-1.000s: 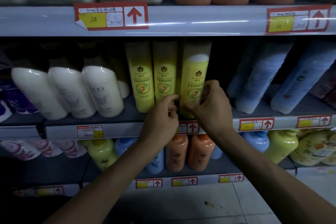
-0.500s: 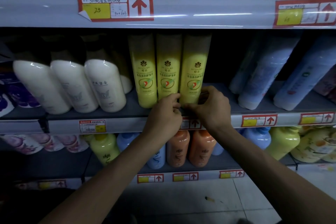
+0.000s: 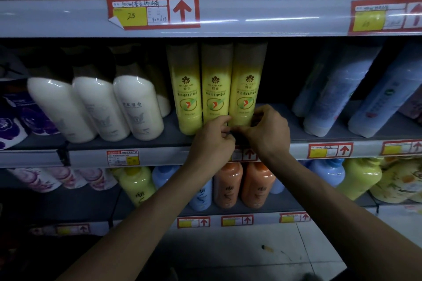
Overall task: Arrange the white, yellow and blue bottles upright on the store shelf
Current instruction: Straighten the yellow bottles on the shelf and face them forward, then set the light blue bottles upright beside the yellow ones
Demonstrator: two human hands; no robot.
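Three yellow bottles stand upright side by side on the middle shelf [image 3: 159, 143]; the right one [image 3: 245, 89] has both my hands at its base. My left hand [image 3: 213, 141] pinches its lower left edge, and my right hand [image 3: 267, 131] curls around its lower right side. Left of them, three white bottles [image 3: 137, 107] lean to the left. At the right, blue bottles [image 3: 335, 96] lean to the right against each other.
Purple-printed packs [image 3: 13, 121] sit at the far left. Orange and cream bottles fill the upper shelf [image 3: 251, 16]. On the lower shelf are orange bottles [image 3: 228, 187], yellow and blue ones. A gap separates the yellow and blue bottles.
The right yellow bottle, tilted a second ago, now stands straight against its neighbours. Both hands slid down to its base.
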